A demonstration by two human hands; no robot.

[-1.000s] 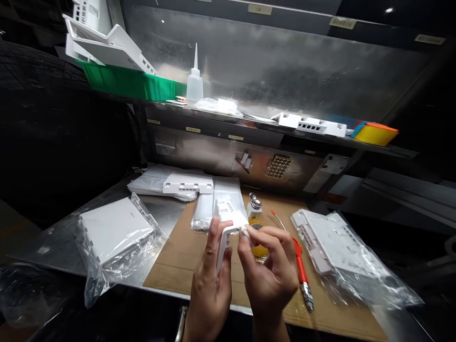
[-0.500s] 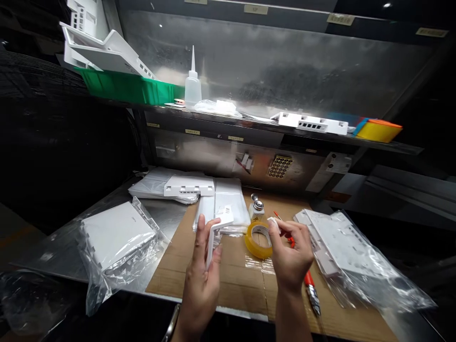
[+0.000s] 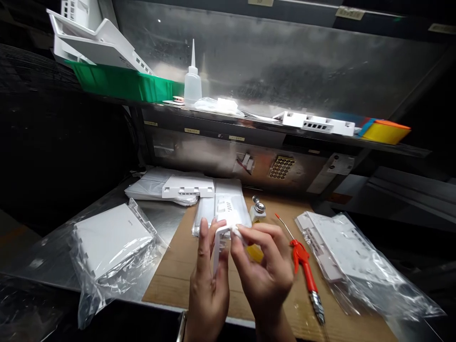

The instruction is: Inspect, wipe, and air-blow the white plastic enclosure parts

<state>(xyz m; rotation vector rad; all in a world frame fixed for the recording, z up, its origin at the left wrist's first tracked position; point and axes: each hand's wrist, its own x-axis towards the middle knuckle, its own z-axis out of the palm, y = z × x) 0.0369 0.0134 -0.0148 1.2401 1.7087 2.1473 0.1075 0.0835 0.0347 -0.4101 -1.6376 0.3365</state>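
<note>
My left hand [image 3: 208,289] is closed around a white plastic housing piece [image 3: 228,207], held on edge with its slotted face toward the back. In my right hand [image 3: 265,270], the thumb and fingers pinch a small white wad [image 3: 235,231], perhaps cloth or tissue. That wad touches the near upper edge of the housing. Behind my right hand, a roll of yellow tape [image 3: 255,252] is mostly hidden. A small bottle with a metal cap [image 3: 258,210] stands just beyond. To the right lies a red air blow gun [image 3: 306,266] on the cardboard [image 3: 171,280].
Bagged white housings lie at left [image 3: 110,240] and right [image 3: 352,251]. Clear plastic bags [image 3: 142,187] are stacked at the back under another white housing [image 3: 187,186]. A shelf above carries a green bin [image 3: 121,83], a nozzle bottle [image 3: 193,88] and a yellow container [image 3: 384,131].
My right hand has moved left from beside the tape, bringing the white wad onto the housing's edge. The blow gun is now more exposed, the tape more covered. The view has shifted slightly.
</note>
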